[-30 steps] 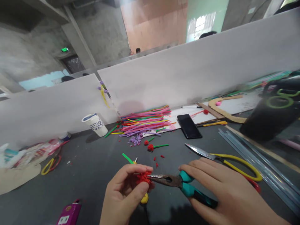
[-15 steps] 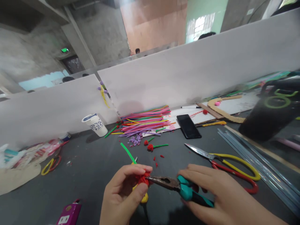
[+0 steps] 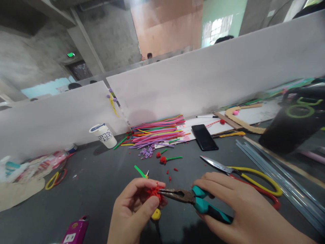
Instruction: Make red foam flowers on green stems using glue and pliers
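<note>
Between the thumb and fingers of my left hand (image 3: 134, 206) is a small red craft flower (image 3: 155, 192). A green stem (image 3: 139, 171) sticks out beyond those fingers, up and to the left. My right hand (image 3: 228, 203) is wrapped round the teal and black handles of long-nose pliers (image 3: 185, 196). Their jaw tips touch the flower's right side; whether they grip a petal I cannot tell. Beneath my left hand lies a yellow-handled tool (image 3: 156, 214), mostly hidden. Two finished-looking red flowers, one a larger red flower (image 3: 163, 160) on a green stem, lie beyond my hands among red scraps (image 3: 170, 178).
Large scissors (image 3: 243, 171) lie right of my hands, beside clear plastic strips (image 3: 274, 173). Farther back are a phone (image 3: 204, 137), a bundle of coloured sticks (image 3: 159, 130), purple bits (image 3: 146, 151) and a paper cup (image 3: 103, 136). A purple lighter (image 3: 75, 232) is front left, a black bottle (image 3: 286, 122) right.
The pliers' handles have spread a little and the jaws look slightly wider. The flower has turned in my left hand, and its green stem now sits lower.
</note>
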Available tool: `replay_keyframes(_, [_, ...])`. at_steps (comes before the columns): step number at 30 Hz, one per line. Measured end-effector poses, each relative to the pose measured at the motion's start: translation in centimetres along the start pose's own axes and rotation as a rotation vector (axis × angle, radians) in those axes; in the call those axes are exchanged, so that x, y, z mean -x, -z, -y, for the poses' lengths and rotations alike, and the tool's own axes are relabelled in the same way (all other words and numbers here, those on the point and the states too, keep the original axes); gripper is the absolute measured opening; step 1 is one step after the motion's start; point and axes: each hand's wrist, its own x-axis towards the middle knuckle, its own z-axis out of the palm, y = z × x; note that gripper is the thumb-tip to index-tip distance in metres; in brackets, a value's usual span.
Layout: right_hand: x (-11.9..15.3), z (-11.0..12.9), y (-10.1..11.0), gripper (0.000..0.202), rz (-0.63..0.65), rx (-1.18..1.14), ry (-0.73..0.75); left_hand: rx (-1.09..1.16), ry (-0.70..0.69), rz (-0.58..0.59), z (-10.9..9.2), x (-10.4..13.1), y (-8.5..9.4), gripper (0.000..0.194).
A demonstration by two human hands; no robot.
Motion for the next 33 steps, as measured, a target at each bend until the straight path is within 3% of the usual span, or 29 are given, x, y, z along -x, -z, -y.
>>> replay_keyframes(3, [-0.1, 0.1, 0.0, 0.017, -0.041, 0.006, 0.039, 0.012, 0.014, 0.013, 0.0, 0.0, 0.0, 0.024])
replay_keyframes(9, [0.5, -0.6, -0.5, 0.027, -0.279, 0.253, 0.284, 0.029, 0.024, 0.004, 0.2, 0.0, 0.0, 0.024])
replay_keyframes(13, [1.0, -0.9, -1.2, 0.027, -0.319, 0.398, 0.345, 0.035, 0.039, -0.021, 0.4, -0.1, -0.1, 0.024])
replay_keyframes(16, [0.9, -0.8, -1.2, 0.027, -0.337, 0.387, 0.327, 0.036, 0.027, -0.018, 0.4, -0.1, -0.1, 0.024])
replay_keyframes(22, [0.2, 0.1, 0.1, 0.019, -0.231, 0.128, 0.145, -0.043, 0.002, -0.017, 0.2, 0.1, 0.0, 0.025])
replay_keyframes(33, [0.1, 0.1, 0.1, 0.021, -0.277, 0.151, 0.204, -0.121, -0.028, -0.016, 0.0, 0.3, 0.3, 0.019])
